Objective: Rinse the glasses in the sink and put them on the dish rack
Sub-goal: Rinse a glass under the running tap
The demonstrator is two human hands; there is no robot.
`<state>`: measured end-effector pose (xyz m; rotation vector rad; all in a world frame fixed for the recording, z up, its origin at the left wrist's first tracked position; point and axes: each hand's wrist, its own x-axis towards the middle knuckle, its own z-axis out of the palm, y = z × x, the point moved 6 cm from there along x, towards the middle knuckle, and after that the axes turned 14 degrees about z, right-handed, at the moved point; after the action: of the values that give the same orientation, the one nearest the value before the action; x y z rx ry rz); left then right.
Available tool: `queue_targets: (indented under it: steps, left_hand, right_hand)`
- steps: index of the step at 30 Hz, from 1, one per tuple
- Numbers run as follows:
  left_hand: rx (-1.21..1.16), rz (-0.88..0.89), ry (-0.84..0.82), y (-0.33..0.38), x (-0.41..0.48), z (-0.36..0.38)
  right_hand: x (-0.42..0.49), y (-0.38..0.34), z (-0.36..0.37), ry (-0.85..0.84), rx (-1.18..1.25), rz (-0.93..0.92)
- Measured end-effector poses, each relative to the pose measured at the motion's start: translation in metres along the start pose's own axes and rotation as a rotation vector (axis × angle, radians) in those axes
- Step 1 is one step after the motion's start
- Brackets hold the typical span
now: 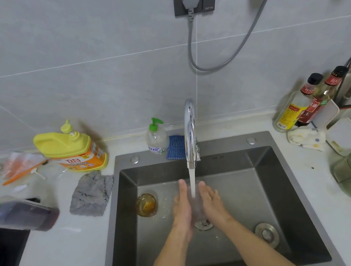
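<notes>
The clear glass [196, 208] sits low over the sink [259, 167], above the drain [203, 224], squeezed between the left grip [182, 205] and right grip [211, 198]. Both are spread flat, with straight fingers and palms pressing the sides rather than curling round. That is the weak point: wet glass held only by palm pressure could slide down and strike the steel basin, or knock against the faucet [190, 131] if lifted carelessly. The running water adds slickness and splash. The amber glass [146, 204] stands apart to the left, out of harm. The clear glass's long axis seems to run along the fingers, away from the person, with the mouth at the fingertip end meeting the stream; its exact tilt is too blurred to tell.
</notes>
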<state>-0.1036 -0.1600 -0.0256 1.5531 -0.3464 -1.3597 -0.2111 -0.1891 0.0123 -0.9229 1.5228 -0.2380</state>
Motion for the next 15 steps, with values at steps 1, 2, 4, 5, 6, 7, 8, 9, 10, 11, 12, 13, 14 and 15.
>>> queue_targets:
  steps: [1, 2, 4, 5, 6, 7, 8, 9, 10, 11, 12, 13, 14, 15]
  left_hand:
    - [-0.024, -0.006, -0.001, 0.008, -0.004, 0.003]
    - [-0.046, -0.035, -0.005, 0.010, -0.006, 0.004]
    - [-0.143, -0.139, 0.009, 0.016, -0.015, 0.007]
    - [-0.208, -0.197, 0.020, 0.015, -0.018, 0.009]
    - [-0.282, -0.238, 0.015, 0.017, -0.021, 0.014]
    - [-0.323, -0.254, 0.000, 0.019, -0.025, 0.018]
    - [-0.359, -0.244, -0.013, 0.023, -0.028, 0.023]
    - [-0.355, -0.234, -0.019, 0.026, -0.031, 0.027]
    - [-0.374, -0.218, -0.018, 0.029, -0.031, 0.031]
    - [-0.389, -0.211, -0.013, 0.032, -0.032, 0.035]
    - [-0.404, -0.215, -0.015, 0.032, -0.032, 0.037]
    - [-0.426, -0.224, -0.017, 0.035, -0.033, 0.038]
    - [-0.458, -0.241, -0.011, 0.037, -0.032, 0.038]
    - [-0.495, -0.273, 0.002, 0.037, -0.031, 0.038]
  right_hand:
    - [0.000, 0.002, 0.003, -0.053, 0.060, 0.024]
    - [0.000, 0.005, 0.006, -0.108, 0.144, 0.040]
    - [0.002, 0.011, 0.005, -0.154, 0.260, 0.038]
    - [0.002, 0.011, 0.004, -0.144, 0.262, 0.012]
    - [0.001, 0.011, 0.002, -0.120, 0.260, -0.010]
    - [-0.001, 0.009, 0.002, -0.103, 0.271, -0.042]
    - [-0.002, 0.006, 0.001, -0.086, 0.283, -0.065]
    - [-0.002, 0.003, 0.001, -0.077, 0.292, -0.075]
    - [-0.004, -0.002, 0.000, -0.072, 0.294, -0.088]
    - [-0.006, -0.006, -0.001, -0.065, 0.288, -0.096]
    - [-0.010, -0.011, -0.004, -0.063, 0.284, -0.108]
    - [-0.012, -0.014, -0.006, -0.061, 0.287, -0.122]
    - [-0.013, -0.015, -0.009, -0.070, 0.300, -0.139]
    - [-0.015, -0.014, -0.010, -0.086, 0.299, -0.157]
